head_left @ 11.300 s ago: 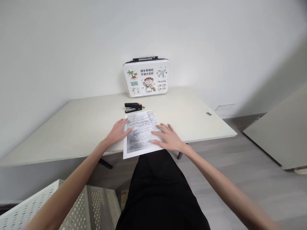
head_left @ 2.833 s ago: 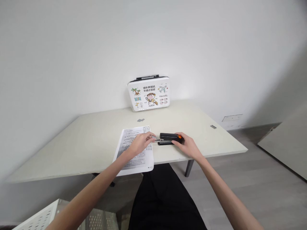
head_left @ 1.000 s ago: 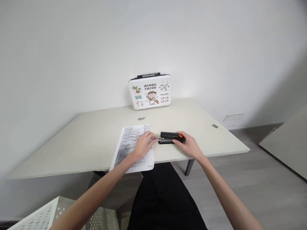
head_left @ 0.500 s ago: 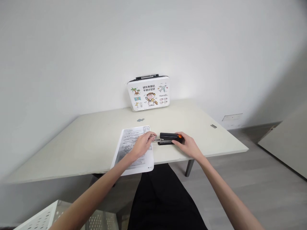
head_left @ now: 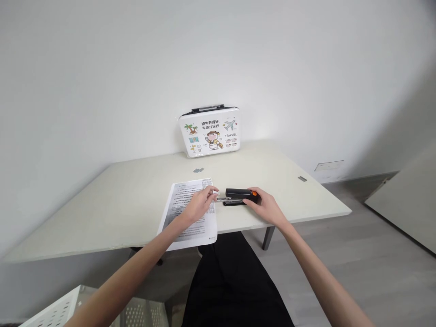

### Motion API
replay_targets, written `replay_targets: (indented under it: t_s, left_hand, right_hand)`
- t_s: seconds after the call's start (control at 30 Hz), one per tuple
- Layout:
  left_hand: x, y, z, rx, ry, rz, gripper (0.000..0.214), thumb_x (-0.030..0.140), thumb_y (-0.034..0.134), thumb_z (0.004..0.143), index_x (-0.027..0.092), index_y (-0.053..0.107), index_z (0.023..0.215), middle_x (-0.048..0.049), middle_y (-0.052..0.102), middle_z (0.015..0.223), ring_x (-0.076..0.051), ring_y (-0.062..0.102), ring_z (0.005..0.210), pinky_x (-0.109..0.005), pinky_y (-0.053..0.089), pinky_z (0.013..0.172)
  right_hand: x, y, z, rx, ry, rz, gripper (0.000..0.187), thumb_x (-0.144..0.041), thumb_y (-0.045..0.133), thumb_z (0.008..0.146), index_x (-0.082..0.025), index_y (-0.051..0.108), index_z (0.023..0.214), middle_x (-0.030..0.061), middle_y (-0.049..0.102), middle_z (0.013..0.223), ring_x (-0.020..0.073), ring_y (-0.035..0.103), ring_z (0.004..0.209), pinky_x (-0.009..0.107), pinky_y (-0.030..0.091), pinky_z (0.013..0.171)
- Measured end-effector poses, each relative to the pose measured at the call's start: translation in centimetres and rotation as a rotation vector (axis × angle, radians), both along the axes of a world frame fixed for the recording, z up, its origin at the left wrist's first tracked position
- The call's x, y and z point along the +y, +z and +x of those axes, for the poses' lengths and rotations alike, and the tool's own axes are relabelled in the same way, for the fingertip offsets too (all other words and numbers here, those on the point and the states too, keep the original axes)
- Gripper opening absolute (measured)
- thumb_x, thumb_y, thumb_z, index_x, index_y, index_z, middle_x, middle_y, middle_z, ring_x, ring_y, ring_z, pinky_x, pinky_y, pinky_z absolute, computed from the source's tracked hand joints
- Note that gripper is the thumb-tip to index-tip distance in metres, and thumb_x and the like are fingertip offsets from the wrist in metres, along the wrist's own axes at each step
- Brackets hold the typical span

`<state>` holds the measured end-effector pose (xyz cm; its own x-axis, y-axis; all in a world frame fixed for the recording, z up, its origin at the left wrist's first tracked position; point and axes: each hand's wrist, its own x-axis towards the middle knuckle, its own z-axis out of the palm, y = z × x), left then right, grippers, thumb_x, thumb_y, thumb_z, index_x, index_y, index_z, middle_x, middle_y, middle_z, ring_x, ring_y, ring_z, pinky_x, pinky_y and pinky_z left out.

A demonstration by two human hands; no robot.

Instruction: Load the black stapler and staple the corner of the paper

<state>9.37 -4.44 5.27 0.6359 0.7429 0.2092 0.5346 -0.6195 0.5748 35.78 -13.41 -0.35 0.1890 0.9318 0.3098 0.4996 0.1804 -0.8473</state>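
Note:
A black stapler with an orange patch at its rear lies on the table near the front edge. My right hand is wrapped round its rear end, thumb in front. From the stapler's left end a thin metal slide sticks out. At the tip of that slide, my left hand has thumb and index finger close together; whatever is between them is too small to make out. Under my left hand lies a printed sheet, its lower edge hanging over the table's front.
Several grey staple strips lie behind the sheet, and more staples sit near the right edge of the table. A white cartoon-printed case leans against the wall. Below left stands a perforated white basket.
My left fingers have shifted slightly left, with the index finger a little more raised. My right hand keeps its hold on the stapler. The whole view has drifted slightly.

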Motion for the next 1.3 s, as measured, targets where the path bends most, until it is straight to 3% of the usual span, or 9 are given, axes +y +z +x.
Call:
replay_targets:
  t_s: [0.2,0.3,0.5,1.07,1.3]
  left_hand:
    - [0.2,-0.1,0.3,0.01,-0.043,0.152,0.022,0.04,0.055,0.106,0.025,0.072,0.11,-0.0039,0.075,0.107,-0.025,0.069,0.102,-0.037,0.05,0.091]
    - [0.3,-0.7,0.6,0.023,-0.045,0.171,0.023,0.039,0.055,0.107,0.025,0.072,0.108,-0.0042,0.074,0.11,-0.025,0.067,0.107,-0.037,0.05,0.092]
    - [0.5,-1.7,0.6,0.059,-0.044,0.166,0.021,0.037,0.053,0.107,0.025,0.07,0.108,-0.0033,0.071,0.111,-0.023,0.067,0.104,-0.035,0.052,0.087]
    - [-0.2,-1.9,1.0,0.048,-0.02,0.171,0.022,0.039,0.056,0.107,0.024,0.072,0.108,-0.0036,0.073,0.111,-0.024,0.069,0.103,-0.036,0.052,0.089]
    - [0.8,-2.1,-1.1,0.049,-0.047,0.083,0.025,0.042,0.062,0.103,0.025,0.073,0.116,-0.004,0.074,0.109,-0.023,0.069,0.099,-0.036,0.052,0.087]
  right_hand:
    - [0.0,-0.2,0.1,0.006,0.004,0.0,0.037,-0.048,0.067,0.088,-0.024,0.066,0.116,0.0071,0.076,0.115,0.0267,0.07,0.105,0.04,0.054,0.095]
    - [0.1,-0.2,0.1,0.003,0.001,0.012,0.037,-0.048,0.067,0.088,-0.024,0.066,0.116,0.0073,0.076,0.116,0.027,0.07,0.106,0.041,0.054,0.095]
    - [0.1,-0.2,0.1,0.006,0.007,0.01,0.037,-0.048,0.067,0.088,-0.023,0.066,0.115,0.0075,0.076,0.115,0.0271,0.07,0.106,0.04,0.054,0.094]
    - [0.0,0.0,0.1,0.014,0.009,0.011,0.038,-0.05,0.068,0.087,-0.024,0.066,0.114,0.008,0.076,0.115,0.0278,0.071,0.105,0.042,0.054,0.095]
    - [-0.1,0.0,0.1,0.004,0.011,0.001,0.039,-0.052,0.067,0.088,-0.024,0.066,0.115,0.0079,0.076,0.114,0.0277,0.07,0.103,0.041,0.054,0.094]
